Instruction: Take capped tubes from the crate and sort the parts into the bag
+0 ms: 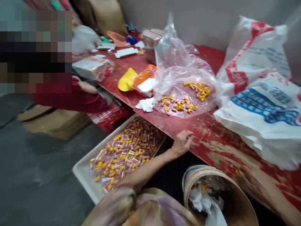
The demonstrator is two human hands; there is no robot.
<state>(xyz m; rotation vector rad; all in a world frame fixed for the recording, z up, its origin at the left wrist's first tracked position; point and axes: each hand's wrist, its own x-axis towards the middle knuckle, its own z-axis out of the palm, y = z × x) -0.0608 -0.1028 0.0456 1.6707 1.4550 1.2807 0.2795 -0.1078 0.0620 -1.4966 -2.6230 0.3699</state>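
My left hand (182, 143) rests at the front edge of the red table (199, 128), its fingers curled together; anything between them is too small to make out. On the right, my right hand (244, 175) is low over the table beside the bin, blurred, with something small and yellow at its fingertips. Beyond my left hand lies a clear plastic bag (183, 72) with pink and yellow capped pieces (180, 105) at its mouth. A white tray (82, 171) full of similar clear, pink and yellow pieces (124, 150) sits below the table edge, left of my forearm.
A round bin (244, 201) with white scraps stands before me. White printed sacks (265, 110) cover the table's right side. Yellow (127, 80) and orange scoops lie farther back. Another person in red sits at left, near a cardboard box (56, 122).
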